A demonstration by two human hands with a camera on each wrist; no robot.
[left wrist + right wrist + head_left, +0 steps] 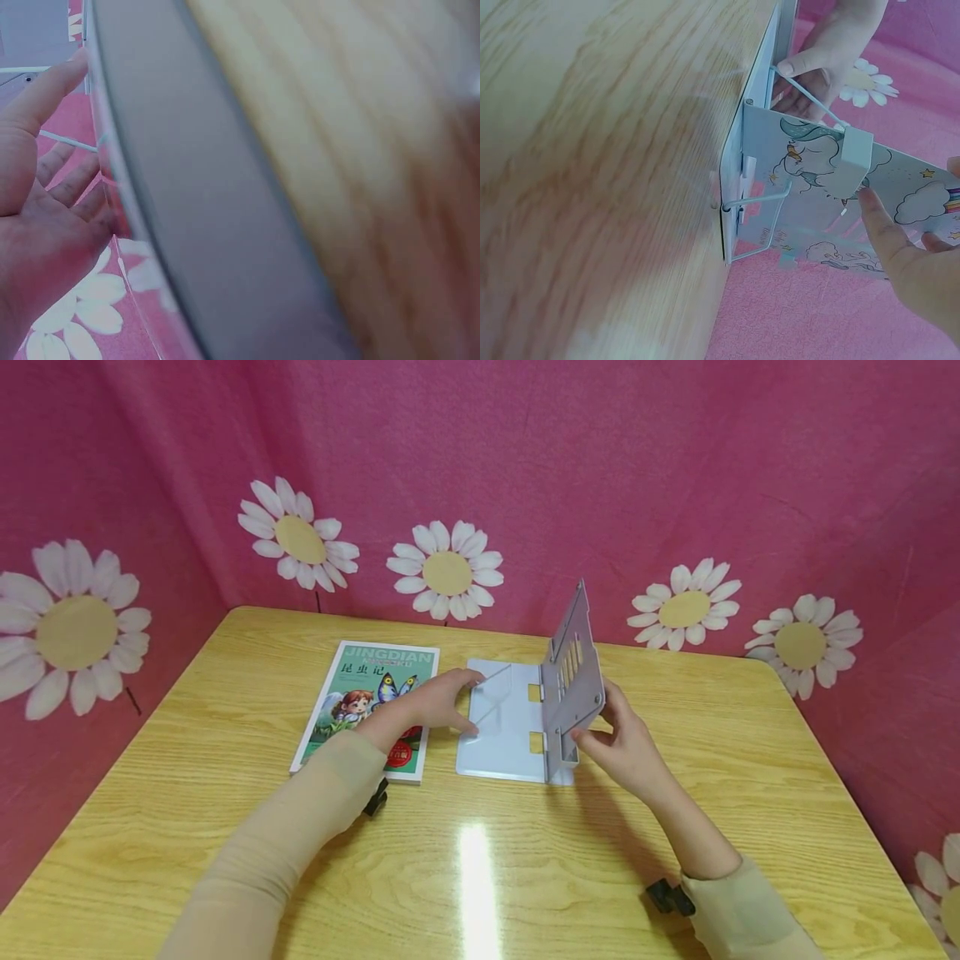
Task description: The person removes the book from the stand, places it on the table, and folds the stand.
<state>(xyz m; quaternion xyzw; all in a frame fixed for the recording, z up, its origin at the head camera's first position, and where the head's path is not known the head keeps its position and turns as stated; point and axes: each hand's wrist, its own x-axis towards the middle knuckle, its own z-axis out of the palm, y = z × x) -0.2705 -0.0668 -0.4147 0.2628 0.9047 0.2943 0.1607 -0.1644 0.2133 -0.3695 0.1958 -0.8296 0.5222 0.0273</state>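
Note:
A pale metal book stand lies unfolded on the table, its flat base plate (517,752) on the wood and its slotted panel (581,685) tilted up from the right side. Thumb and fingers of my right hand (628,747) pinch the panel's near right edge. Unicorn and cloud drawings cover the panel's other face (810,157), where a white ledge (855,161) juts out beside my right fingertip. With fingers mostly straight, my left hand (441,697) touches the base's left edge, by a thin wire support (491,677).
A green-covered book (352,660) lies flat left of the stand, partly under my left forearm. Pink cloth (555,485) with daisies hangs behind and beside the wooden table (480,852). Small black clips (670,897) show at the sleeves.

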